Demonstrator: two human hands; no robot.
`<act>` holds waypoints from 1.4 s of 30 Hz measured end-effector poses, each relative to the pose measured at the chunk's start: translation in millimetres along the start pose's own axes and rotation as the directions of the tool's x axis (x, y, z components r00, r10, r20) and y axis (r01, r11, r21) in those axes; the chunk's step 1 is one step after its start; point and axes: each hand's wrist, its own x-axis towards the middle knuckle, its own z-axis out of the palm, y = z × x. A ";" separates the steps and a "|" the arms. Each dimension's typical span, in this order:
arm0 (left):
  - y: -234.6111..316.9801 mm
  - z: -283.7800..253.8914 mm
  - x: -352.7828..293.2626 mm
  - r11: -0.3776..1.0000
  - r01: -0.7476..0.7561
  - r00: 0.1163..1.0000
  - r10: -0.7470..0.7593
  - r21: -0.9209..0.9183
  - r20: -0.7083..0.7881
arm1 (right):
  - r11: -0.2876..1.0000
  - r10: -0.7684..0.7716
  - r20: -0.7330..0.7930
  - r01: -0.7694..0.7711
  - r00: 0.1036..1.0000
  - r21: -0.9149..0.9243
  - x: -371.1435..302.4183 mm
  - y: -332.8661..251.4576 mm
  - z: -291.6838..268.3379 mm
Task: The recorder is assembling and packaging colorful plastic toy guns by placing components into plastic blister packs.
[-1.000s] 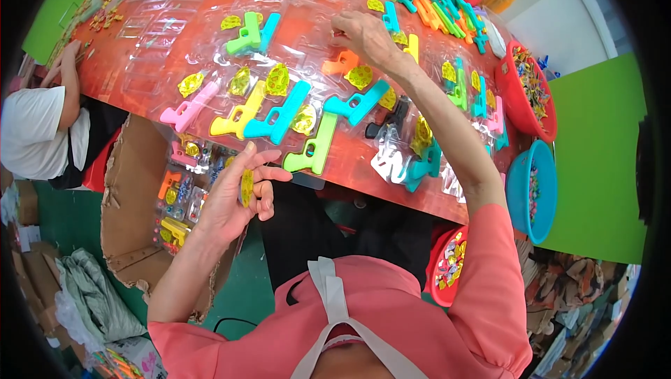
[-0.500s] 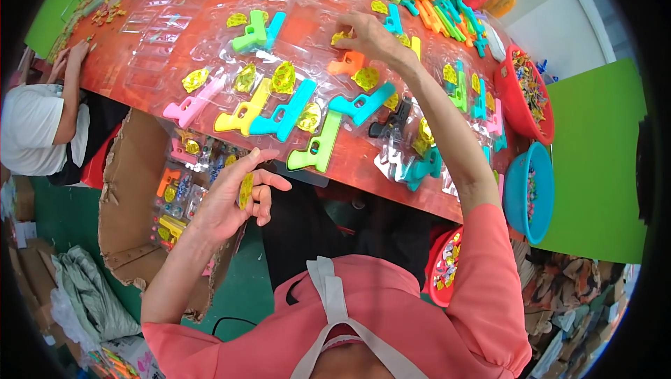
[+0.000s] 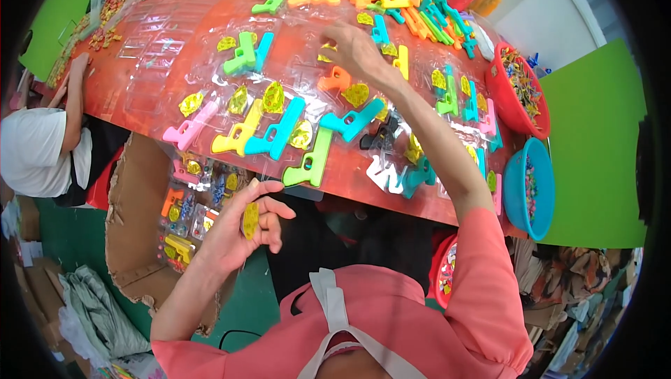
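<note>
A faceted yellow piece (image 3: 250, 220) lies against the palm of the left hand (image 3: 241, 229), at the finger roots. Thumb and fingers stand apart, half curled; carrying the piece on the palm probably leaves the fingertips free. A second yellow piece (image 3: 325, 56) sits at the fingertips of the right hand (image 3: 353, 50), which bend down over a clear tray (image 3: 297, 57). Whether they grip the piece cannot be told.

Just below the right hand lies an orange toy pistol (image 3: 334, 80). Above and right of the left hand lies a green toy pistol (image 3: 307, 161). The trays' moulded hollows presumably keep pistols and pieces in position. Left of the left hand stands an open carton (image 3: 133, 218) with filled packs; its place beside the table (image 3: 112, 103) suits a short reach. Beyond the right hand is a heap of loose toy pistols (image 3: 419, 1).

Compared with one second ago: the right fingertips showed no yellow piece then; the left-hand piece now shows a broader face.
</note>
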 end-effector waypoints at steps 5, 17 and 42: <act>15.5 36.5 6.5 0.949 -0.211 0.977 0.209 -0.235 -0.036 | 0.734 -0.250 0.161 0.079 0.955 0.674 -30.8 -158.0 -72.6; 65.4 96.1 99.0 0.949 -0.300 0.942 0.311 -0.097 0.125 | 0.831 -0.170 -0.002 0.144 0.985 0.538 -44.8 -121.2 -92.8; 179.3 3.0 299.0 0.931 -0.313 0.904 0.353 0.190 -0.241 | 0.907 0.185 0.069 -0.197 0.980 0.373 110.6 81.4 1.3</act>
